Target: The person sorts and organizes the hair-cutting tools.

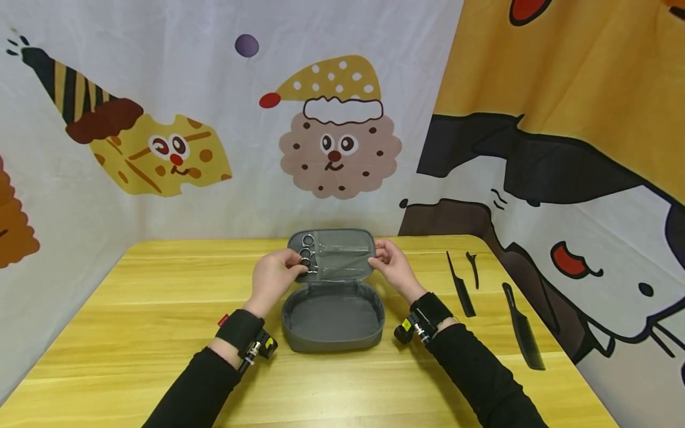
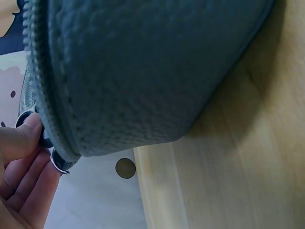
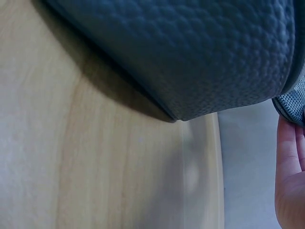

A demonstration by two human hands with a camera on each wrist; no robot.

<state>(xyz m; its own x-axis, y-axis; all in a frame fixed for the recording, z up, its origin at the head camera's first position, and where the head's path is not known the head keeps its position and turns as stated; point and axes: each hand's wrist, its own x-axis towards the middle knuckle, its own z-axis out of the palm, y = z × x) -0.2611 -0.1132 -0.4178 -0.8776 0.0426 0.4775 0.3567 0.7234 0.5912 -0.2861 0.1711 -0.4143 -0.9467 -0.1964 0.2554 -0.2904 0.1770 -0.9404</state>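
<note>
A grey zippered case (image 1: 333,346) stands unzipped on the table, its lid raised at the back. Finger rings of scissors (image 1: 307,240) stick out from the left of the clear pocket (image 1: 342,261) inside the lid. At the lid's left side, my left hand (image 1: 272,279) pinches the lower scissors' rings between thumb and fingers. In the left wrist view, the thumb presses on a metal scissors ring (image 2: 58,161) beside the zipper. My right hand (image 1: 393,267) grips the lid's right edge, thumb in front and fingers behind. The case's leathery side (image 3: 214,62) fills much of the right wrist view.
Right of the case lie a thin-tailed black comb (image 1: 461,291), a small black hair clip (image 1: 473,270) and a wide black comb (image 1: 524,336). The wooden table (image 1: 160,333) meets a printed cloth backdrop (image 1: 214,214) behind and at the right.
</note>
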